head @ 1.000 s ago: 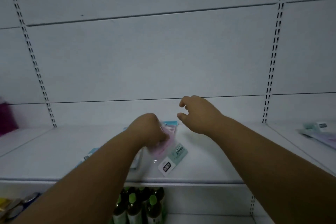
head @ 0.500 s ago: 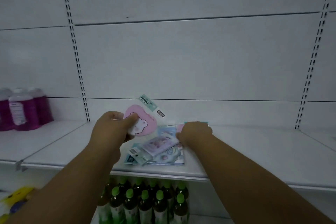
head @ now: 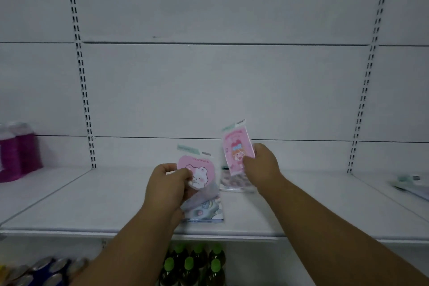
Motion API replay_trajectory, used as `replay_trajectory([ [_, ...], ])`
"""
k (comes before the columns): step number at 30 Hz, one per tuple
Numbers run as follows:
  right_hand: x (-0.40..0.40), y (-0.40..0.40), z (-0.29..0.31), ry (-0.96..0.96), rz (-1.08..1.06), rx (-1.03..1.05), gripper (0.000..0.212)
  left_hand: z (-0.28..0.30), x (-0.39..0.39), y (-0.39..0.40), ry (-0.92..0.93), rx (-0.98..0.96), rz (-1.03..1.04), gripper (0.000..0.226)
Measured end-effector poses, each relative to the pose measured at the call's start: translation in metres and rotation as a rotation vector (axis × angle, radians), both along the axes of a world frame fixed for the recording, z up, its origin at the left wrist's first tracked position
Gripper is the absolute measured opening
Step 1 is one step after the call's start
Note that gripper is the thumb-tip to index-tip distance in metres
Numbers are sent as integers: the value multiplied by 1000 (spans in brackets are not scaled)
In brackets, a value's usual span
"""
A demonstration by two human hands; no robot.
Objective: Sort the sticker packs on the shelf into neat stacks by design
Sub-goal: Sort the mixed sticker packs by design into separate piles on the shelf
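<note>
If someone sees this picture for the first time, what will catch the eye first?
Two pink sticker packs held up at the centre: the left hand holds the heart-shaped bear pack, and the right hand holds the rectangular girl pack higher. Behind them, the white shelf looks nearly bare, with magenta bottles far left.

The print on the pack (head: 203, 210) lying on the shelf (head: 92, 204) is partly covered by the left hand (head: 170, 186). The purple bottles (head: 16, 153) are cut by the left edge. The items (head: 411, 184) at far right are blurred.
</note>
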State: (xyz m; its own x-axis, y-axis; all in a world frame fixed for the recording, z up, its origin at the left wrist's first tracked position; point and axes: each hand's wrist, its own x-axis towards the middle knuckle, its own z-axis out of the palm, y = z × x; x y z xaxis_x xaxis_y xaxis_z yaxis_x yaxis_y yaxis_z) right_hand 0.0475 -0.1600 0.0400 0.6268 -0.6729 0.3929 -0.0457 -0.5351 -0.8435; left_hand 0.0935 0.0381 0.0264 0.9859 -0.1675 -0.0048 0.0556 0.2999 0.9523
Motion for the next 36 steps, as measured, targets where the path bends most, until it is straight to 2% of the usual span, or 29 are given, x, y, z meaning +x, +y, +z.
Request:
replay_trajectory([
  [4, -56, -36, 16, -90, -31, 56, 17, 2, -20, -61, -62, 83, -115, 14],
  [8, -124, -90, 26, -79, -144, -40, 13, 4, -56, -137, -67, 9, -201, 15],
  [13, -210, -182, 25, -63, -317, -62, 11, 5, -117, -236, -67, -88, -311, 21],
  [18, -271, -287, 21, 22, -357, -83, 13, 8, -179, -322, -106, -127, -289, 21],
  [19, -278, -306, 22, 50, -355, -93, 9, 8, -190, -337, -105, -139, -289, 20],
  [22, -289, -356, 16, 170, -321, -55, 21, 12, -218, -372, -92, -180, -275, 21],
  [24, -292, -382, 6, 273, -295, -43, 5, 13, -234, -388, -91, -198, -260, 21],
  [25, -293, -392, 0, 328, -291, -48, 6, 13, -241, -393, -95, -195, -258, 20],
  [27, -296, -404, -10, 464, -267, -132, 11, 13, -252, -403, -99, -188, -261, 17],
  [29, -298, -410, -16, 595, -264, -307, 29, 15, -261, -412, -108, -180, -267, 14],
  [32, -302, -414, -19, 700, -263, -423, 41, 17, -271, -424, -108, -161, -289, 12],
  [34, -304, -416, -18, 694, -276, -483, 37, 14, -277, -432, -108, -151, -322, 14],
  [36, -310, -418, -9, 539, -290, -448, 33, 12, -280, -443, -94, -140, -364, 15],
])
